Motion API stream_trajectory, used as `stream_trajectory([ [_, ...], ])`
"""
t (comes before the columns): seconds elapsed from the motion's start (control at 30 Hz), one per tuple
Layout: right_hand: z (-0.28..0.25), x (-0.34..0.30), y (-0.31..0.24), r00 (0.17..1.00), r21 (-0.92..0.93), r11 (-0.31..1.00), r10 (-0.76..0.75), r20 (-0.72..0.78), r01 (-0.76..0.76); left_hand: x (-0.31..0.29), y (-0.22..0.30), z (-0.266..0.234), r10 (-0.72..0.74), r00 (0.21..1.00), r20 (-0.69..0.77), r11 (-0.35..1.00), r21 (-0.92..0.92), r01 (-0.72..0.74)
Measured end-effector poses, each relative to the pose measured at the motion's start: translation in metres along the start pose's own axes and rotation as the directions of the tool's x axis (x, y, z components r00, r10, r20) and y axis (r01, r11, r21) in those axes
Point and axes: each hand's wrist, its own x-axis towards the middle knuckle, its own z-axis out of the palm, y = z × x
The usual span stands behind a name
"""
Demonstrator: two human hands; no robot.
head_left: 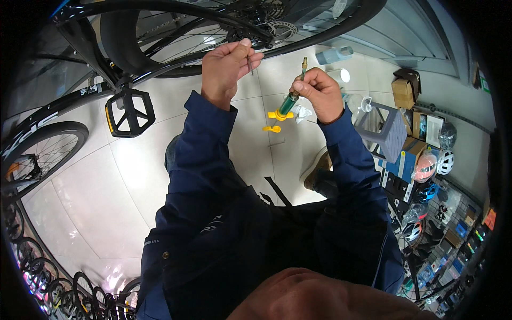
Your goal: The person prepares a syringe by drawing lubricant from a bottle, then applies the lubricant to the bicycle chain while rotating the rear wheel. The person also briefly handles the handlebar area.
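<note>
My right hand (pixel 323 97) is closed around a syringe (pixel 288 103) with green fluid in its barrel and a yellow grip and plunger end. The syringe is tilted, its brass-coloured tip pointing up and away from me. My left hand (pixel 223 68) is raised beside the bicycle's rear wheel, near the brake disc (pixel 282 33). A thin dark rod (pixel 250 66) sticks out from its closed fingers; its exact kind is hard to make out. The bicycle frame (pixel 85 50) stretches across the upper left, with a black pedal (pixel 129 113) hanging below.
On the tiled floor lie an L-shaped hex key (pixel 278 142) and a crumpled white tissue (pixel 302 113). A clear bottle (pixel 334 55), a white cup (pixel 339 76) and a grey stool (pixel 385 130) stand at right. Boxes and helmets (pixel 445 162) line the right wall; more bicycles fill the left.
</note>
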Motion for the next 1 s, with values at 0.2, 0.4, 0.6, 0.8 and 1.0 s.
stream_trajectory([
  [0.2,0.000,0.000,-0.006,1.000,-0.016,1.000,0.010,0.018,-0.009,-0.006,0.005,0.002,0.015,0.999,0.038,0.998,0.066,-0.017],
  [0.4,0.004,-0.003,-0.006,1.000,-0.013,1.000,0.023,-0.006,-0.023,-0.011,0.009,0.002,0.008,0.996,0.090,0.997,0.078,-0.015],
  [0.6,0.013,0.002,-0.005,0.999,0.087,0.996,0.015,-0.047,-0.011,-0.012,-0.001,-0.012,-0.004,0.987,0.162,0.987,0.157,-0.022],
  [0.8,0.060,0.033,0.011,0.999,0.157,0.987,0.046,0.005,-0.047,0.005,-0.051,-0.081,0.022,0.984,0.176,0.844,0.525,-0.113],
  [1.0,0.087,0.066,0.012,0.992,0.109,0.986,0.121,0.040,-0.125,0.031,-0.108,-0.144,-0.111,0.966,0.234,0.242,0.949,-0.203],
])
